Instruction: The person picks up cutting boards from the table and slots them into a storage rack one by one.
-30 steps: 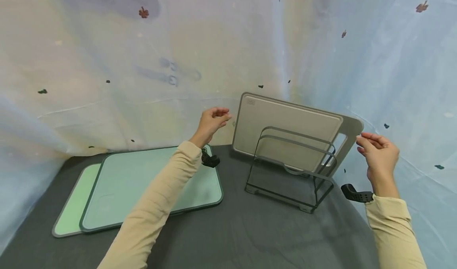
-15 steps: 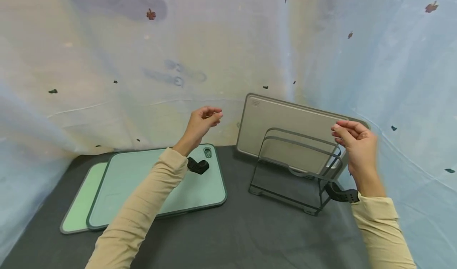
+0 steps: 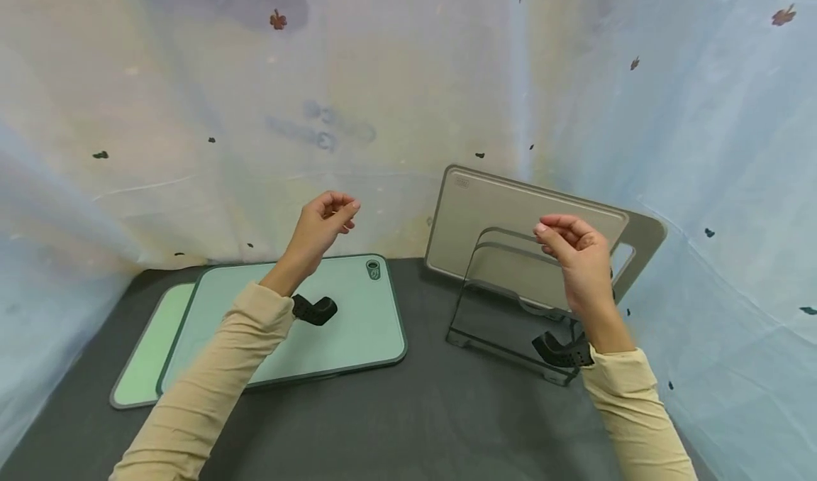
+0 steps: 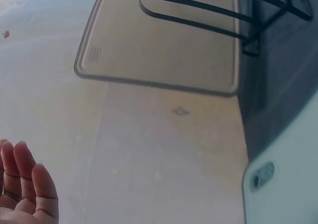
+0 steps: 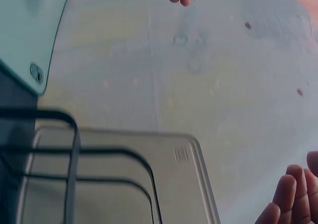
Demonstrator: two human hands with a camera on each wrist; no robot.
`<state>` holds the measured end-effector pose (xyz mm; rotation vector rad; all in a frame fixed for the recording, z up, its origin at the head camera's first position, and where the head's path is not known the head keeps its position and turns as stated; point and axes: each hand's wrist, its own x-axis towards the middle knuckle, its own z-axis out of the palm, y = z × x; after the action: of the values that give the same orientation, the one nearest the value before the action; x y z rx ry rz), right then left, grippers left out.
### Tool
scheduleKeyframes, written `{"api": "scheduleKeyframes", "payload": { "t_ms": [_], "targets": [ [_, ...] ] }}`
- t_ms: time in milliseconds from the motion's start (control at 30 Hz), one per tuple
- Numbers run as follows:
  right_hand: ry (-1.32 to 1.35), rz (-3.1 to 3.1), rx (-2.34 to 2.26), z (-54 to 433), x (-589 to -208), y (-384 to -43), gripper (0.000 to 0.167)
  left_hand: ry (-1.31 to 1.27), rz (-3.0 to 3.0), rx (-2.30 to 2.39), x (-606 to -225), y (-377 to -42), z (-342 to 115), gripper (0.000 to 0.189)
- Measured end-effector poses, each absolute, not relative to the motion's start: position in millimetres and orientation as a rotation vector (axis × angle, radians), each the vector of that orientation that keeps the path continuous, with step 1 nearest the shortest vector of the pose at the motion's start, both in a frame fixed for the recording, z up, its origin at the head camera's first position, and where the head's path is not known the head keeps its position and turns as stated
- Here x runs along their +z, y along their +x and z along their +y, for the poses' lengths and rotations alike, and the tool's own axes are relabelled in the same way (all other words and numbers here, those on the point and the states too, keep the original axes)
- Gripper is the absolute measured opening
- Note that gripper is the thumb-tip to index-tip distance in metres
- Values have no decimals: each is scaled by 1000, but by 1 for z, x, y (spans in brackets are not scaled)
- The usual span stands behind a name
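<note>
My left hand (image 3: 319, 225) hovers above the pale teal cutting board (image 3: 354, 318), its fingers loosely bent and nothing in them. In front of the dark wire rack (image 3: 532, 306), my right hand (image 3: 577, 261) is raised in the same relaxed pose, also holding nothing. A grey-beige cutting board (image 3: 504, 208) with a handle slot stands on its long edge at the rack's rear, tilted back. Whether it sits in the rear slot or behind the rack, I cannot tell. In the left wrist view its corner (image 4: 114, 65) shows beside the rack's bars.
A light green board (image 3: 153, 350) lies partly under the teal one at the left of the dark grey tabletop (image 3: 408, 424). Behind the table hangs a pale patterned curtain (image 3: 396, 76). Black cameras are strapped to both wrists.
Both hands have moved left, the right one from beside the grey-beige board's handle end to in front of the rack. The boards and rack stay in place; the view shifts slightly.
</note>
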<state>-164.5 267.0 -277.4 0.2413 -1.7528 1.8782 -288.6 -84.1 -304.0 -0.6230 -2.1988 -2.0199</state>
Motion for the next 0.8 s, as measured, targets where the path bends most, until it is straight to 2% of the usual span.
{"api": "scheduleKeyframes", "payload": {
  "t_ms": [300,567,800],
  "targets": [
    [296,-1868,1889,232,-290,-180,28,-568,-2266,-1906,-314,-270,-129,34],
    [319,-2003,1889,208,-304,-190,14,-535,-2283,-1864,-323,-259,-166,34],
    [319,-2067,1944,188,-320,-198,22,-455,-2336,-1780,-334,-250,-191,38]
  ]
}}
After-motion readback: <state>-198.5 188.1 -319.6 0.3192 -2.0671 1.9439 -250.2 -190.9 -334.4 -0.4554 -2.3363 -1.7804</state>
